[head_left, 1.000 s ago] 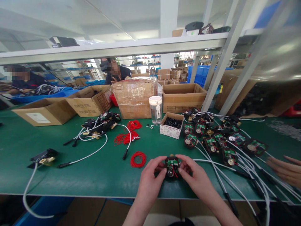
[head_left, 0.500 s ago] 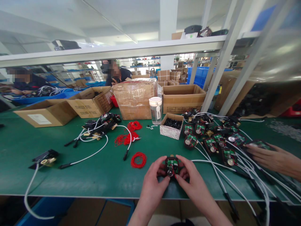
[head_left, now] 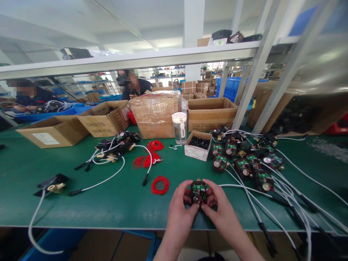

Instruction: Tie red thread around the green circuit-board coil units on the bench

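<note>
Near the front edge of the green table, a small black housing with a green circuit board (head_left: 199,189) sits between my two hands. My left hand (head_left: 181,206) grips its left side, thumb at the lower edge. On the other side my right hand (head_left: 219,203) is closed on it, its thumb close to a thin red wire at the bottom. A white cable (head_left: 244,186) runs off to the right from behind my right hand. To the left of my hands lies a coil of red wire (head_left: 160,185). Several similar circuit-board units (head_left: 246,167) are heaped on the right with white cables.
A small box of black parts (head_left: 198,146) and a lidded cup (head_left: 179,128) stand ahead. Cardboard boxes (head_left: 154,116) line the back. More cabled units (head_left: 116,145) and a brass-fitted unit (head_left: 53,185) lie left. Metal posts (head_left: 246,90) rise at right; people sit beyond.
Another person's hand at the right has left the view, along with the circuit-board unit it was holding. Both my hands keep their hold on the housing, almost unmoved.
</note>
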### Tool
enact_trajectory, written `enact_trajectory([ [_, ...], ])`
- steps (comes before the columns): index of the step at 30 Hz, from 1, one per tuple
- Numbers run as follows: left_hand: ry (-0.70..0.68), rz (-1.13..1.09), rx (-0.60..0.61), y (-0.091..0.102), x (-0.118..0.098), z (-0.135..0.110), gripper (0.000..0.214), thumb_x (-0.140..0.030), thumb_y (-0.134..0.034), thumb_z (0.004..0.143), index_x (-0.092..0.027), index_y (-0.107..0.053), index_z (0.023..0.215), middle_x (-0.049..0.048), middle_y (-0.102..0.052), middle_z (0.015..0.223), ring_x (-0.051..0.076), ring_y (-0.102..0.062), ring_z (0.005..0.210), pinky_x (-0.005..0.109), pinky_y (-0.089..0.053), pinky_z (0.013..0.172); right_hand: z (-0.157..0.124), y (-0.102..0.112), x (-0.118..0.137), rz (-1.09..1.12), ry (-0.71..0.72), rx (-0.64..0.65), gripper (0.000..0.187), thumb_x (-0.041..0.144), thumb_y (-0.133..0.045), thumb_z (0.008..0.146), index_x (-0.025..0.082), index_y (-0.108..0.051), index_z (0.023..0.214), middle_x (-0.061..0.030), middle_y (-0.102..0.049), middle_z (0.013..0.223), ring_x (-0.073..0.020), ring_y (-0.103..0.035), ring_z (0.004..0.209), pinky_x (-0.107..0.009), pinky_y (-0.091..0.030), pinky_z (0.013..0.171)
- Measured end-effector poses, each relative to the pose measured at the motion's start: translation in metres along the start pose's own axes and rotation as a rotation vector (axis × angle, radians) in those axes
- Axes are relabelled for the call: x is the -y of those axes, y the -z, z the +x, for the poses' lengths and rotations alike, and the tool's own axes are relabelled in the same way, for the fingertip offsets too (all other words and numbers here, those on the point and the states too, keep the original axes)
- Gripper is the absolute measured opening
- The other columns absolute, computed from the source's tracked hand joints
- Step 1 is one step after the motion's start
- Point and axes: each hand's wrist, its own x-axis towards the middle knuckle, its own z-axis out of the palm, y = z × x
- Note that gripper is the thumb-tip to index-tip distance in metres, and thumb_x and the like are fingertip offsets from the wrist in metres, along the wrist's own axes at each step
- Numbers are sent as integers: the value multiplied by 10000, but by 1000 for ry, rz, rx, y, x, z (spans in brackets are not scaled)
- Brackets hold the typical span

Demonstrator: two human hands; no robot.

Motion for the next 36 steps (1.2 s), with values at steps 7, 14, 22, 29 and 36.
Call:
enact_trajectory([
  [7, 45, -86, 143, 16, -3, 4, 628, -1, -579, 706, -237, -585, 1288, 37, -711, 1037, 161, -696, 845, 315, -564, 835, 1, 8, -4, 53, -26, 106, 618, 219, -535, 822, 259, -440, 1432, -32, -563, 1063, -171, -618, 859, -345, -531, 815],
  [14, -46, 82, 164, 27, -3, 4, 836, 10, -634, 645, -297, -528, 1416, 69, -633, 1275, 221, -665, 1078, 414, -528, 1020, 8, 39, -12, -347, 115, 8, 418, 143, -458, 897, 227, -574, 1290, -81, -571, 1151, -216, -607, 967, -404, -505, 912],
  [22, -412, 445, 107, 13, 5, 20, 742, -1, -547, 702, -353, -609, 1352, 47, -627, 1337, 285, -559, 1277, 568, -381, 1171, 24, 45, -9, -1147, 162, 0, 185, 120, -574, 895, 234, -676, 999, -93, -659, 1033, -328, -535, 995, -441, -381, 824],
  [29, -394, 421, 43, 13, 18, 31, 660, -80, -603, 715, -290, -603, 1341, 74, -601, 1355, 298, -582, 1280, 507, -442, 1152, 19, 42, 4, -1264, 107, 24, 255, 21, -494, 903, 194, -676, 946, -121, -688, 1000, -327, -601, 961, -445, -402, 825],
  [36, -409, 383, 18, -17, -11, 49, 576, -148, -653, 727, -263, -614, 1290, 77, -616, 1267, 304, -616, 1204, 495, -483, 1097, 6, 67, 23, -1251, -80, 96, 229, 92, -491, 964, 197, -681, 1035, -107, -726, 999, -238, -736, 769, -291, -414, 571],
])
